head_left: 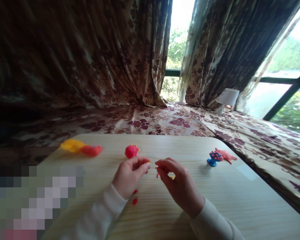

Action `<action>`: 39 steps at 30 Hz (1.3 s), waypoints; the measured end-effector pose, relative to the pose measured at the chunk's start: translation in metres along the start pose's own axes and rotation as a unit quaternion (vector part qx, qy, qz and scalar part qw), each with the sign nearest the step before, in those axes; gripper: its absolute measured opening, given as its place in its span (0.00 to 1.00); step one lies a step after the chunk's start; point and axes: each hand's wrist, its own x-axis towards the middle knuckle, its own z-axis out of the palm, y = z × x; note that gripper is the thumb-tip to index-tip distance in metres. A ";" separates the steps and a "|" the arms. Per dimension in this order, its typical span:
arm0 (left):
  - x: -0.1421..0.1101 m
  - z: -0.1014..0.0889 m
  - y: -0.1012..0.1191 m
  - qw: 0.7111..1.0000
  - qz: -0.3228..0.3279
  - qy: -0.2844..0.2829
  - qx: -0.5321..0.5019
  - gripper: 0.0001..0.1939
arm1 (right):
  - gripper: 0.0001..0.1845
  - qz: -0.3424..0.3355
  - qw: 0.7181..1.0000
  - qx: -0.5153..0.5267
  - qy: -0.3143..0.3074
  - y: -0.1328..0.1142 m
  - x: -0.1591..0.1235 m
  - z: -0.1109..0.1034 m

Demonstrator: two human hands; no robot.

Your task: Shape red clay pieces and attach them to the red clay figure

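Note:
My left hand (pixel 128 176) is above the middle of the table, thumb and forefinger pinched on a tiny yellow bit of modelling clay (pixel 149 162). Facing it across a small gap, my right hand (pixel 178 182) has its fingertips closed on a thin red strip of clay (pixel 156 167). Just behind my left hand sits a pink-red clay ball (pixel 131 151) with small yellow bits on its right side. Below my left wrist lies a flat red clay piece (pixel 134 201), with another red piece (pixel 135 191) partly hidden. A yellow clay bit (pixel 172 177) shows beside my right fingers.
A yellow clay lump (pixel 72 146) touches a red clay lump (pixel 92 151) at the table's far left. At the right stand a blue clay figure with pink dots (pixel 214 159) and a flat pink clay piece (pixel 225 155). A white lamp (pixel 227 97) stands beyond the wooden table (pixel 110 141).

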 end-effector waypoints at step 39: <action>-0.008 0.006 0.008 0.999 -0.014 -0.036 -0.012 0.08 | 0.10 -0.022 0.999 0.024 0.005 -0.005 0.000 -0.001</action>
